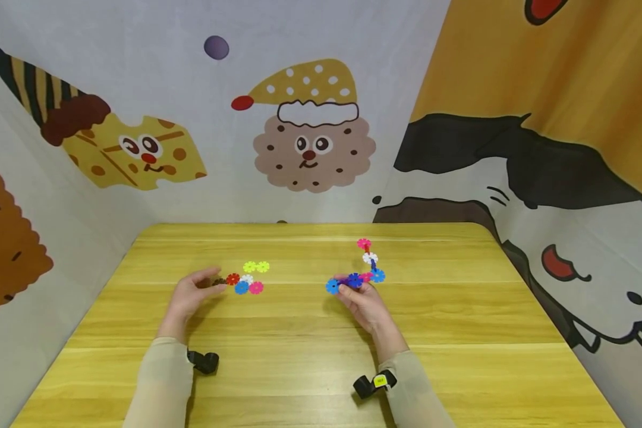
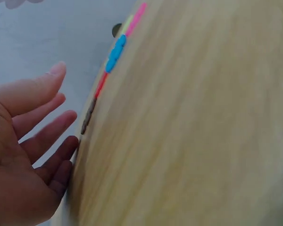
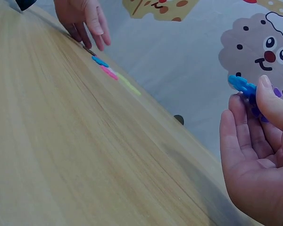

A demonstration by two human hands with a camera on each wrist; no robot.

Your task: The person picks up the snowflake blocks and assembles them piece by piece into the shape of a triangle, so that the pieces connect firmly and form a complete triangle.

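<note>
Several flat snowflake discs lie loose on the yellow wooden table: brown, red, white, blue, pink and yellow-green ones. My left hand lies beside them with straight, relaxed fingers, its tips by the brown disc, holding nothing. My right hand pinches a joined piece of discs: blue and purple ones at the base, with white and pink discs rising above. In the right wrist view the thumb presses on the blue disc.
Cartoon-printed cloth walls close the table on the left, back and right. Wrist cameras sit on both sleeves. The table's front half is bare wood.
</note>
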